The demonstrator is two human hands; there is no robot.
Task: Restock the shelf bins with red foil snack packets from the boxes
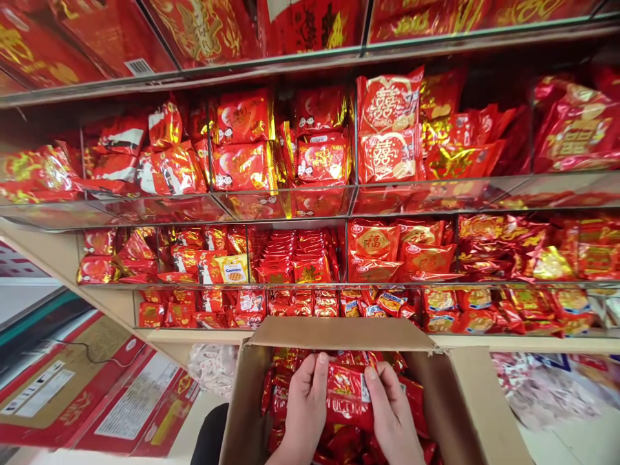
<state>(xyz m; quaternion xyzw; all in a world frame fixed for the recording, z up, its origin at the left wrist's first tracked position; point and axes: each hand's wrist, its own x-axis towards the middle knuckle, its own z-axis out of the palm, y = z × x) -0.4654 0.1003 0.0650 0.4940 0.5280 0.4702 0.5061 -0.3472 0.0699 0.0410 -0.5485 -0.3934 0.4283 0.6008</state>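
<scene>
Between my two hands is a red, shiny snack packet point(343, 391) with gold print and a white label near its right end. My left hand point(307, 402) grips its left end, thumb on top. On the right end, my right hand point(391, 407) closes with the thumb over the wrapper. Both hands are inside an open cardboard box point(453, 400), above many similar red packets point(346, 442). The fingers under the packet are hidden.
Glass-fronted shelves point(290, 206) ahead hold red and gold packets in divided bins. Left stand printed red cartons point(135, 400). Clear plastic bags lie on both sides of the box, one left point(216, 368) and one right point(552, 400). A dark-clothed knee point(210, 436) touches the lower left.
</scene>
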